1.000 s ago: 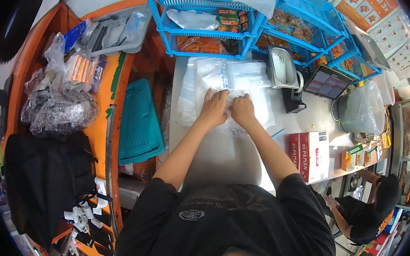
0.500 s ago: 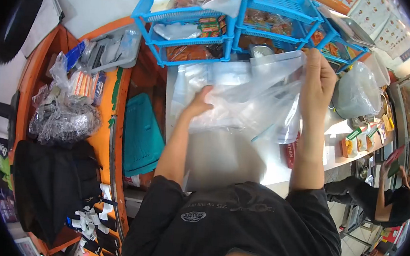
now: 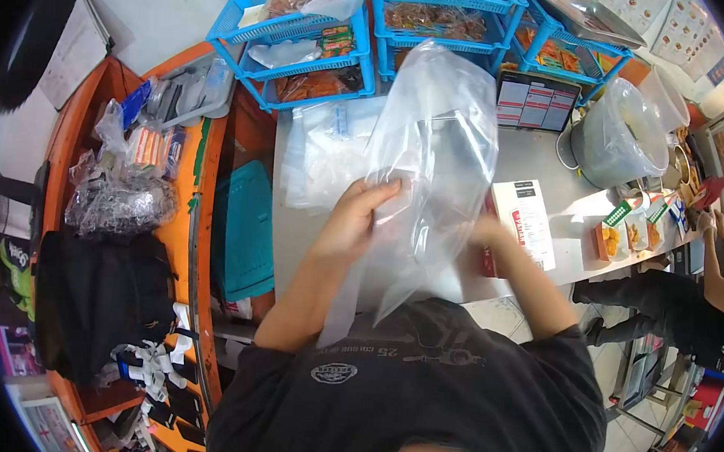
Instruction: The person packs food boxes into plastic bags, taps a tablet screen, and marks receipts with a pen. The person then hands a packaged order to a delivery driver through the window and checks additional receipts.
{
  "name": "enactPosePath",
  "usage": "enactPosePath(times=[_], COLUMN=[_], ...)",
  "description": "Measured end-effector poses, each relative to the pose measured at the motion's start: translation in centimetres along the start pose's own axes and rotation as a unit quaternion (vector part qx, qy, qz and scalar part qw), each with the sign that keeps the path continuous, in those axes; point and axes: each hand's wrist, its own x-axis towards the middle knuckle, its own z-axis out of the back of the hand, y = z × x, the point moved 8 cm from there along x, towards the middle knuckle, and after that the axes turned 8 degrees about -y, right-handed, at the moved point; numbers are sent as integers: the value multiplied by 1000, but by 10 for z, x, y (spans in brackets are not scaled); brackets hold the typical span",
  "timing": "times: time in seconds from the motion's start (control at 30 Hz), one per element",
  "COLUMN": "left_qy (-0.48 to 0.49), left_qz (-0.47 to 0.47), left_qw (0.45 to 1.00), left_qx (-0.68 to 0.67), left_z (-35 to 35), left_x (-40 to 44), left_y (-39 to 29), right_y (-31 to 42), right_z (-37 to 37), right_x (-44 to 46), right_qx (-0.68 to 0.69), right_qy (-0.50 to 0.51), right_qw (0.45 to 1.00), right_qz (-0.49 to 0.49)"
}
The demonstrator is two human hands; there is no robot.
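Observation:
A large clear plastic bag (image 3: 445,139) hangs upright in front of my chest, above the metal counter. My left hand (image 3: 356,217) is closed on its left side, with the thumb pressed against the film. On the other side my right hand (image 3: 487,236) is at the bag's right edge, its fingers hidden behind the plastic. More flat clear bags (image 3: 325,151) lie stacked on the counter to the left of the held bag.
Blue racks (image 3: 309,31) with packed food stand at the back. A tablet (image 3: 535,102), a lined bucket (image 3: 620,136), a red and white box (image 3: 525,222) and small food boxes (image 3: 607,241) are on the counter. A co-worker (image 3: 687,307) stands at the right.
A bag has come up off the stack and now hangs between my hands. My right hand came down from its raised position, and my left hand left the stack. The co-worker's arms moved.

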Motion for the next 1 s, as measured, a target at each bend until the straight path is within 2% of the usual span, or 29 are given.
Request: enactPosePath(times=[0.03,0.07,0.1,0.13,0.17,0.2,0.23,0.27,0.3,0.33,0.37,0.43,0.53,0.57,0.63,0.67,0.7,0.73,0.77,0.8,0.83,0.87,0.93,1.0], left_qy=[-20,-73,-126,-179,-108,-33,42,-33,-36,-39,-42,-34,-57,-70,-213,-246,-276,-299,-221,-142,-63,-73,-88,-48], left_qz=[-5,19,43,65,20,-26,-70,-66,-63,-58,-51,-45,20,51,57,-35,-130,-225,-209,-184,-154,-132,-89,-94], left_qw=[999,993,981,961,981,992,994,997,996,993,988,987,982,978,878,810,721,614,733,833,909,927,956,954], left_qx=[-29,-87,-144,-201,-162,-121,-79,18,58,98,137,148,178,190,425,532,622,696,609,502,382,343,265,279], left_z=[-4,-3,-4,-1,1,13,14,17,16,18,21,21,36,44,84,88,88,77,68,50,30,20,3,-4], left_x=[-2,-1,0,-2,-1,-2,-8,-13,-16,-20,-23,-30,-35,-37,-40,-45,-54,-60,-51,-44,-41,-41,-40,-40], left_y=[5,12,17,24,21,20,19,19,20,22,24,26,43,54,59,42,24,11,26,46,64,73,85,88], right_y=[-9,-22,-6,10,74,105,109,108,103,103,89,56,52,43,27,34,45,53,62,73,85,85,82,87], right_z=[-40,-59,-61,-62,-32,-2,1,2,3,6,9,12,2,0,-1,1,2,-5,-15,-25,-36,-53,-80,-71], right_x=[-19,-27,-33,-41,-42,-42,-46,-50,-53,-55,-51,-51,-48,-50,-53,-51,-47,-41,-39,-38,-37,-35,-31,-44], right_qx=[-81,-28,174,367,664,878,830,770,701,685,687,537,565,532,461,415,365,373,380,351,321,434,636,663], right_qy=[133,145,141,163,146,112,74,35,-5,-10,-70,-114,-130,-159,-214,-241,-264,-238,-209,-162,-113,-102,-80,-82], right_qw=[987,989,973,912,728,458,550,636,713,728,721,830,802,814,831,858,882,891,898,917,933,885,751,710], right_qz=[-27,18,49,79,85,83,58,31,2,-3,-54,-99,-145,-172,-224,-183,-141,-104,-70,-94,-116,-133,-155,-221])
